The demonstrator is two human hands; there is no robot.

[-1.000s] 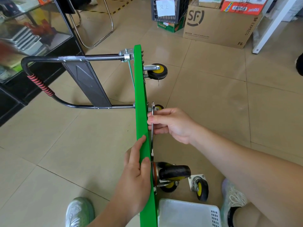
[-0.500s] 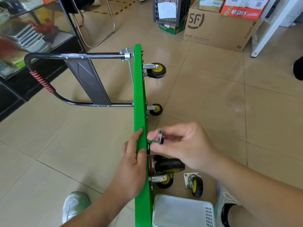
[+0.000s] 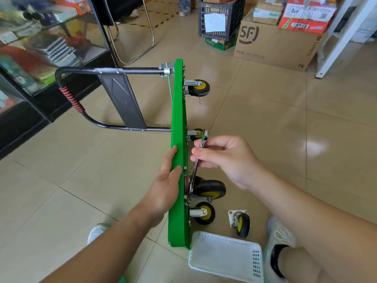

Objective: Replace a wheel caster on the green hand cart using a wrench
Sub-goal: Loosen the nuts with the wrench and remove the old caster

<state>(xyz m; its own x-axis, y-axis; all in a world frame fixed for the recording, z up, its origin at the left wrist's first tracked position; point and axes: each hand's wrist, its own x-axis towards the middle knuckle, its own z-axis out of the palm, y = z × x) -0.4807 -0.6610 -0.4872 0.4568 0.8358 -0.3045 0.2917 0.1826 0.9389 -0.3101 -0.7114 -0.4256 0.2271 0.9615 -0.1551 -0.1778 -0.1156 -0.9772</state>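
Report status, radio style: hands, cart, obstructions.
Left hand holds green cart edge. Right hand pinches wrench, lower end at mounted caster. Loose caster, white basket on floor beside cart, not blocking.

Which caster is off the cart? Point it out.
The loose caster lying on the floor beside the white basket, its square mounting plate bare. The other four stick out from the green cart's underside.
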